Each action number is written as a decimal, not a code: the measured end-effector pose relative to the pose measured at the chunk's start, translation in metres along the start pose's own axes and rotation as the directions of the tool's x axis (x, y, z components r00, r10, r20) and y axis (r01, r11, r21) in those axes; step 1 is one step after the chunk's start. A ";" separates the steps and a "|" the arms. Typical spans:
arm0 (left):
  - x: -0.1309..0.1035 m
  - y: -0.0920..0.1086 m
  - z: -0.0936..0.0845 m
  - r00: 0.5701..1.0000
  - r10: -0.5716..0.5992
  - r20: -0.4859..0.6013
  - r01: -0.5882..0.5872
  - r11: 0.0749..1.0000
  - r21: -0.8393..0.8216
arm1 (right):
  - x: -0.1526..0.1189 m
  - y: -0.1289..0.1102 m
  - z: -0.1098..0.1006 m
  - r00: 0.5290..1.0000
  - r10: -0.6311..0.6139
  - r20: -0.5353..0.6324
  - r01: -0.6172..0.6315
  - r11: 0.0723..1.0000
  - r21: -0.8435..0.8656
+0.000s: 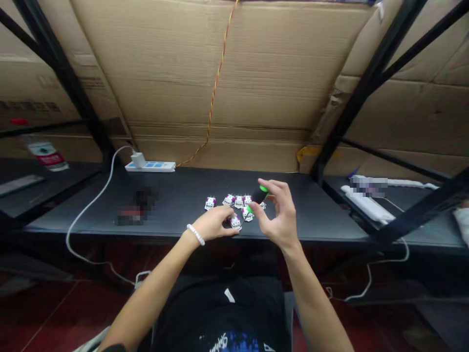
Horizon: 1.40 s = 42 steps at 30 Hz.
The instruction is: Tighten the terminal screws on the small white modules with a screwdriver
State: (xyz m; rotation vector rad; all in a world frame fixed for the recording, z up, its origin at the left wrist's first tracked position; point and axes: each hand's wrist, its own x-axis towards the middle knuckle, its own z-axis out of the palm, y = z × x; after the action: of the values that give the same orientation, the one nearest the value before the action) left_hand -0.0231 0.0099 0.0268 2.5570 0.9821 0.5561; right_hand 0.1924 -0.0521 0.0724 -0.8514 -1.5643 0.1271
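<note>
My left hand rests near the table's front edge, its fingers closed round a small white and purple part. In my right hand is a screwdriver with a black and green handle, pinched between thumb and fingers. The screwdriver tilts down to the left, its thin shaft reaching toward the part in my left hand. Whether its tip touches the part is too small to tell. Several similar white and purple parts lie just beyond my hands, one of them apart on the left.
A white power strip with a plugged-in charger stands at the back left of the black table. A white cable hangs over the front edge. Black metal posts frame both sides. A bottle stands far left.
</note>
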 end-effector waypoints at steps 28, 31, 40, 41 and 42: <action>0.002 -0.010 -0.001 1.000 0.000 0.020 0.002 0.994 -0.112 | 0.004 0.004 -0.005 0.999 0.009 0.047 -0.006 0.998 -0.061; 0.002 -0.011 0.000 1.000 -0.001 0.013 0.003 0.992 -0.123 | 0.003 0.002 -0.004 0.995 -0.015 0.098 0.015 1.000 0.003; 0.001 -0.011 0.000 1.000 0.003 0.018 -0.001 0.993 -0.118 | 0.002 -0.002 0.001 0.998 0.020 0.056 -0.020 1.000 0.000; 0.001 -0.011 0.000 1.000 0.003 0.015 -0.002 0.993 -0.120 | 0.001 -0.002 0.001 0.996 0.026 0.082 -0.029 0.999 0.031; 0.001 -0.011 0.000 1.000 0.001 0.014 0.000 0.993 -0.121 | 0.001 -0.002 0.001 0.996 0.028 0.084 -0.031 0.999 0.037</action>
State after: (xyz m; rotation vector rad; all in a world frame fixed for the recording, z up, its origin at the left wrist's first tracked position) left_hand -0.0283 0.0187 0.0217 2.4509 0.9142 0.5792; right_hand 0.1905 -0.0526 0.0746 -0.8486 -1.6230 0.2152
